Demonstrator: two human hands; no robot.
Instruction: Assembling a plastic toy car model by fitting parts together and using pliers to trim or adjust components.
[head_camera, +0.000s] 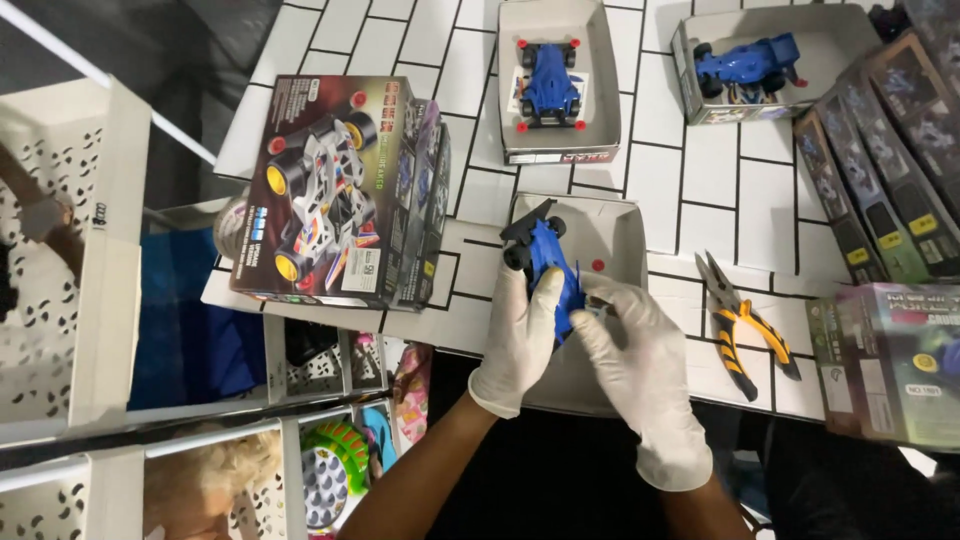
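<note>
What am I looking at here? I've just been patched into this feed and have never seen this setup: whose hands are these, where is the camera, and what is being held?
There is no machine: one camera sits on a person's head, looking down at their own two gloved hands. The left hand and right hand together hold a blue toy car over an open white box. The surface is a white tiled table. On it lie two more boxed blue cars, a stack of printed toy boxes on the left, more boxes on the right, and yellow-and-black pliers.
</note>
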